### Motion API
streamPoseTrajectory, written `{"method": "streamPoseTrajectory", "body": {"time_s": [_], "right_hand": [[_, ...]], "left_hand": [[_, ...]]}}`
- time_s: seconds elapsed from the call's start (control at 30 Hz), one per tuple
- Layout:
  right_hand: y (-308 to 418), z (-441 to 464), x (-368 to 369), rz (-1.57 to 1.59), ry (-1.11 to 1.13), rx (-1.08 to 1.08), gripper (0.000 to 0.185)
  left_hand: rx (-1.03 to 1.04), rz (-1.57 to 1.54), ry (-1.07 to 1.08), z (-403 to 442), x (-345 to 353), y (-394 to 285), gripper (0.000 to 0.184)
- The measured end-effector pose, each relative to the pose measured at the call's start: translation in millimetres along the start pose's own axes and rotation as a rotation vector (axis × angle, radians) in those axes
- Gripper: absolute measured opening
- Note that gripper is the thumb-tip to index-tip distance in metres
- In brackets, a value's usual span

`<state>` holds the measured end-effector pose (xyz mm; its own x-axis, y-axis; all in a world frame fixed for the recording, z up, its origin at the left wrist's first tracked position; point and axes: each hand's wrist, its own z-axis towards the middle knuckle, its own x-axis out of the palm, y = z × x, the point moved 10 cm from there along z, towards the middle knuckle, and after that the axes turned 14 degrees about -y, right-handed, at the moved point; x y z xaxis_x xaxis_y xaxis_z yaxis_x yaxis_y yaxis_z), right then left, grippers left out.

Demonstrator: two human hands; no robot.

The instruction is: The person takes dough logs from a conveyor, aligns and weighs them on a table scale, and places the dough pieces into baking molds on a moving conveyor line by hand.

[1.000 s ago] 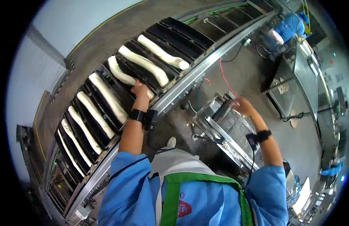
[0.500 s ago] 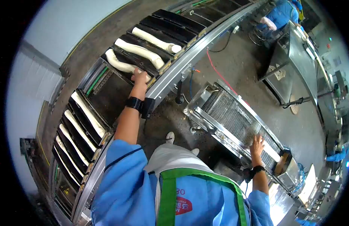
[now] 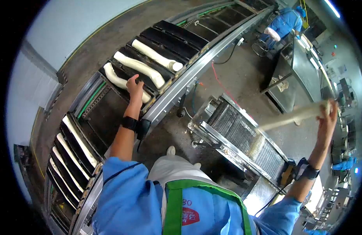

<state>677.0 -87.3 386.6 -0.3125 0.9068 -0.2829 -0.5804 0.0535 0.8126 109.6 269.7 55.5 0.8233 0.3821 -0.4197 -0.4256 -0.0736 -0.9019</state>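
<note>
My right hand (image 3: 326, 120) is raised at the right, fingers closed on one end of a long pale dough roll (image 3: 292, 116). The roll is blurred by motion and stretches left over the edge of the mesh conveyor (image 3: 255, 143). My left hand (image 3: 135, 87) is over the curved dough roll (image 3: 115, 76) in the nearest black tray, with thumb and forefinger apart. Whether it touches that roll I cannot tell. Beside it, another dough roll (image 3: 138, 68) and a third dough roll (image 3: 155, 54) lie in neighbouring trays.
A curved tray line (image 3: 188, 72) runs along my left and ahead. Several more filled trays (image 3: 73, 141) lie past a gap in it. Steel tables (image 3: 306, 74) stand at the upper right, near a co-worker in blue (image 3: 284, 24). A red hose (image 3: 224, 84) crosses the floor.
My right hand has gone from the mesh conveyor up and to the right, lifting a dough roll off it. My left hand has shifted back from the near end of its roll, fingers loosened.
</note>
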Motion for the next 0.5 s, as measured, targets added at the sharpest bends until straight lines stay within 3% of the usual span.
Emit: {"method": "streamPoseTrajectory", "body": {"time_s": [0.07,0.17,0.27,0.33,0.4,0.43,0.5], "right_hand": [[69,2,37,0.061,-0.003,-0.044,0.045],[98,9,112,0.332,0.114,-0.017,0.040],[106,-11,214,0.538,0.235,0.026,0.028],[92,-36,287,0.591,0.338,0.057,0.028],[43,-71,363,0.448,0.644,0.134,0.045],[26,-94,370,0.427,0.710,0.302,0.044],[-22,-96,363,0.225,0.678,0.061,0.043]], "left_hand": [[0.254,0.120,-0.063,-11,-2,-31,0.037],[0.505,0.144,-0.057,-25,2,-49,0.036],[0.488,0.211,-0.086,-41,2,-60,0.036],[0.475,0.197,-0.034,-49,1,-80,0.035],[0.601,0.271,-0.018,-57,6,-106,0.033],[0.605,0.343,-0.030,-55,7,-110,0.027],[0.632,0.416,-0.013,-47,13,-107,0.025]]}}
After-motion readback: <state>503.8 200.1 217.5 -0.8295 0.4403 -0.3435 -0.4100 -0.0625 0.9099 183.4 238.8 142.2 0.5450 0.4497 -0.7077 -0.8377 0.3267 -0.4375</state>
